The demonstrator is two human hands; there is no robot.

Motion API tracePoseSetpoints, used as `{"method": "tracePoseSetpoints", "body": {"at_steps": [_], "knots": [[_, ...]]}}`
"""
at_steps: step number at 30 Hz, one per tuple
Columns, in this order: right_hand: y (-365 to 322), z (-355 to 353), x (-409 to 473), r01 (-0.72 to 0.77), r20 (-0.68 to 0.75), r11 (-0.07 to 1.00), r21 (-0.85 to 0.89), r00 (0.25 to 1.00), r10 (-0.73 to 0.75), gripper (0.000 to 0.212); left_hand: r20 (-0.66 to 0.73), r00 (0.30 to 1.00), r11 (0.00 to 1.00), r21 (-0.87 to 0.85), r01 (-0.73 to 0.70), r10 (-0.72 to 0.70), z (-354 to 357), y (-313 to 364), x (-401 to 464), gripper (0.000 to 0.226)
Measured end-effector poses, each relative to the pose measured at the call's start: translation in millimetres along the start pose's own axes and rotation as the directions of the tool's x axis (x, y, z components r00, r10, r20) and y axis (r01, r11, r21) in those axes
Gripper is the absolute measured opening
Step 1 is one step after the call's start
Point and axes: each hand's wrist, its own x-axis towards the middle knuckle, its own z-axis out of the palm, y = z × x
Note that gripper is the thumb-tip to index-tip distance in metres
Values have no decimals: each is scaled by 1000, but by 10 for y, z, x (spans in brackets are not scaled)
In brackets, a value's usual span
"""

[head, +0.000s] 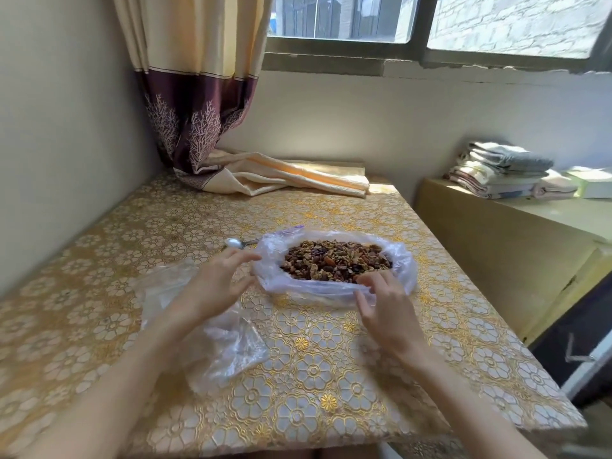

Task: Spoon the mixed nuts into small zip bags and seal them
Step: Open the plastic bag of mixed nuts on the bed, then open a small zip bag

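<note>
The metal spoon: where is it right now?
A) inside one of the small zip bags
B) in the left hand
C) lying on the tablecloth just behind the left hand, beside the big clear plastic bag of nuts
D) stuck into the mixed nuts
C: the metal spoon lies on the gold floral tablecloth, bowl toward the left, next to the big clear plastic bag of nuts; neither hand holds it.

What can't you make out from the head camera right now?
- Small zip bags: a clear crumpled pile, partly under the left forearm; their number is unreadable.
- Spoon: its handle disappears behind the big bag of mixed nuts.
- Left hand, right hand: blurred; grip on the bag rim unclear.
</note>
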Motion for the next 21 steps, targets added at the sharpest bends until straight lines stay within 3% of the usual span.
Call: {"method": "tracePoseSetpoints", "body": {"at_steps": [4,8,12,15,18,21], "knots": [[-388,194,-71,201,86,973,118,974,-212,16,132,958,950,220,223,-256,-211,-307,-204,53],[-701,527,-9,324,325,925,198,869,-374,37,215,903,908,283,308,-373,-276,-419,-340,75],[-850,748,84,445,450,888,114,774,-445,47,202,901,920,158,358,-385,-297,-416,-375,70],[-836,794,96,485,447,870,87,762,-469,46,206,904,927,98,363,-375,-323,-419,-352,41],[-829,793,107,411,438,898,155,786,-436,43,27,924,923,-44,381,-381,-440,-380,-265,5],[-842,732,146,214,452,932,294,828,-332,40,-350,855,924,-128,361,-383,-621,-317,-125,13]]}}
